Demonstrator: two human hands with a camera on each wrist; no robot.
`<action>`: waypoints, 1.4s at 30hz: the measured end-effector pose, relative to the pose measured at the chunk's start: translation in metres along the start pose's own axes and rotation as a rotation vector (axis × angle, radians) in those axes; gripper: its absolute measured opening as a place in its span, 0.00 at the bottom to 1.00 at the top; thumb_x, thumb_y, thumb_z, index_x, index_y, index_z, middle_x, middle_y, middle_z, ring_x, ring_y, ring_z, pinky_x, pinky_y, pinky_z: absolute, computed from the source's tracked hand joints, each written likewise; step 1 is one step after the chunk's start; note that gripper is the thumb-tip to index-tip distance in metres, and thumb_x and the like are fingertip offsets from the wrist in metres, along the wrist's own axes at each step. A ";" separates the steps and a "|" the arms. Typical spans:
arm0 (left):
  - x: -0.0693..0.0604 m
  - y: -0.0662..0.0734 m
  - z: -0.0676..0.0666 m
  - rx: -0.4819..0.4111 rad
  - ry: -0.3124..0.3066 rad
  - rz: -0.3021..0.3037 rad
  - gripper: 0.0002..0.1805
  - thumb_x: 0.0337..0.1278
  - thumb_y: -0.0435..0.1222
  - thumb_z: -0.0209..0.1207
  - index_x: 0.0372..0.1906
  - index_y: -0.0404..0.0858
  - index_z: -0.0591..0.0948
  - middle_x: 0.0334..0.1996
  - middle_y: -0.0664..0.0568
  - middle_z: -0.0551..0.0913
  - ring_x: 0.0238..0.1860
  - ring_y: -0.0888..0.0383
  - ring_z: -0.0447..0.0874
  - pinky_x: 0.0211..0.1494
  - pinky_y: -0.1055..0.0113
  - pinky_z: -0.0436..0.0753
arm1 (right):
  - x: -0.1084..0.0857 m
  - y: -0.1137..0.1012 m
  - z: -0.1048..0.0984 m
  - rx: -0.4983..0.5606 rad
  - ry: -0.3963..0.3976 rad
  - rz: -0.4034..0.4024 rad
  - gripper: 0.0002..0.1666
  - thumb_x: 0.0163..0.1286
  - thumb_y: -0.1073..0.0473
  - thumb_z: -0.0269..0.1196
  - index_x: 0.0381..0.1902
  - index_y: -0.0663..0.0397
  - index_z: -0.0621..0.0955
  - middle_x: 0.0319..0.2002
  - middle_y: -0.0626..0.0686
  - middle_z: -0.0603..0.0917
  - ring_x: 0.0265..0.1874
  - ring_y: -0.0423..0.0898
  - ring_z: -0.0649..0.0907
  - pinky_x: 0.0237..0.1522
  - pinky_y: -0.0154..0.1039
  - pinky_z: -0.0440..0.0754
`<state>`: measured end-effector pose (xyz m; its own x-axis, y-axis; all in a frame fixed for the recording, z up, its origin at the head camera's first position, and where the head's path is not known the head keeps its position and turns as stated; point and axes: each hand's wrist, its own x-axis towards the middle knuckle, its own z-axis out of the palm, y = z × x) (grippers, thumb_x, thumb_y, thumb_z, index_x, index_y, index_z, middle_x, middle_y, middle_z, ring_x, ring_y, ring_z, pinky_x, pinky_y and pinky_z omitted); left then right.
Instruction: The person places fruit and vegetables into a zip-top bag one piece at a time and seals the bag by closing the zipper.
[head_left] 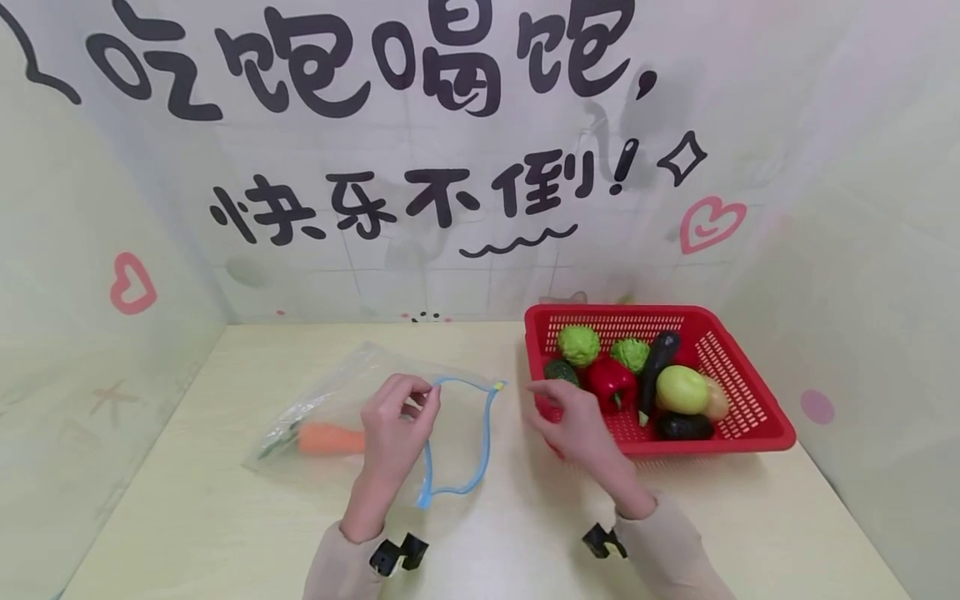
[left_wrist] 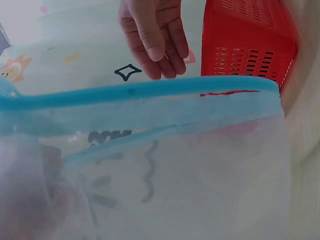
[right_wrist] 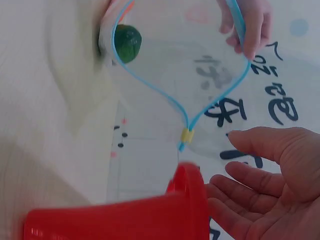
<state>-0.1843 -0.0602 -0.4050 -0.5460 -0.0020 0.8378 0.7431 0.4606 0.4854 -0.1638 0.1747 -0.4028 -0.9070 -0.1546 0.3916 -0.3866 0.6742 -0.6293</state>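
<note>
My left hand (head_left: 397, 421) pinches the blue-edged mouth of a clear zip bag (left_wrist: 200, 170), holding it raised and open. Inside the bag lie an orange carrot (head_left: 330, 437) and a dark green vegetable (right_wrist: 127, 44), partly veiled by the plastic. A yellow slider (right_wrist: 187, 135) sits at one end of the bag's blue zip (head_left: 486, 433). My right hand (head_left: 577, 425) holds nothing; its fingers are loosely bent, over the left side of the red basket (head_left: 768, 425). A red bell pepper (head_left: 611, 381) lies in the basket close to that hand.
The basket also holds a dark eggplant (head_left: 660, 367), green leafy balls (head_left: 578, 345), a pale yellow-green round item (head_left: 681, 389), a tan one behind it, and dark green pieces (head_left: 684, 427). Printed wall sheets (head_left: 420, 275) enclose the pale table (head_left: 495, 542) at back and sides.
</note>
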 end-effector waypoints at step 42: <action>-0.001 0.000 -0.003 0.001 0.002 0.001 0.09 0.38 0.18 0.64 0.22 0.32 0.78 0.21 0.46 0.79 0.19 0.57 0.78 0.18 0.77 0.78 | -0.023 0.121 -0.101 -0.341 0.104 0.518 0.40 0.55 0.61 0.67 0.59 0.79 0.64 0.49 0.74 0.68 0.46 0.66 0.68 0.44 0.61 0.74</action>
<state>-0.1827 -0.0631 -0.4056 -0.5444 -0.0033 0.8388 0.7432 0.4618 0.4842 -0.1728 0.3332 -0.4200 -0.9346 0.3137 0.1675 0.1896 0.8380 -0.5117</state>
